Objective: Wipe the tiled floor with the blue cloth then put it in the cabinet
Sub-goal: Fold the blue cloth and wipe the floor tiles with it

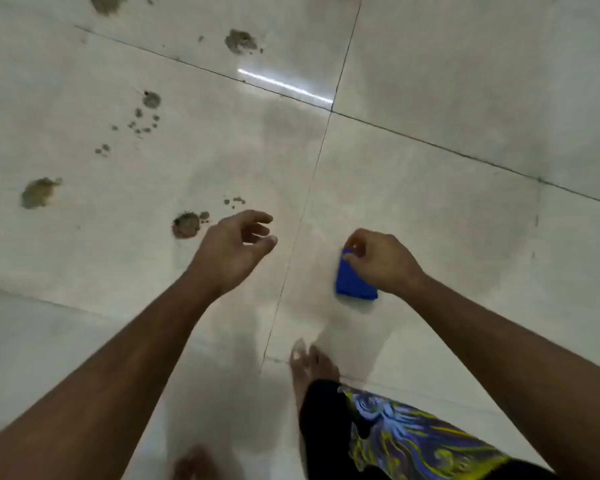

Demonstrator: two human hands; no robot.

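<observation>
A folded blue cloth [354, 278] hangs from my right hand [381, 261], which grips its top edge between thumb and fingers, right of centre above the floor. My left hand [232, 251] hovers to the left of it, empty, with its fingers curled and apart. The pale tiled floor [430, 98] fills the view. Brown dirt patches lie on its left half: one [186, 224] just left of my left hand, another [39, 192] at the far left, a third [241, 41] near the top. No cabinet is in view.
My bare right foot [309, 365] stands on the tiles below the cloth, with a patterned trouser leg [413, 438] behind it. My other foot [194, 462] shows blurred at the bottom edge. Small dirt specks [142, 119] are scattered at the upper left. Dark grout lines cross the floor.
</observation>
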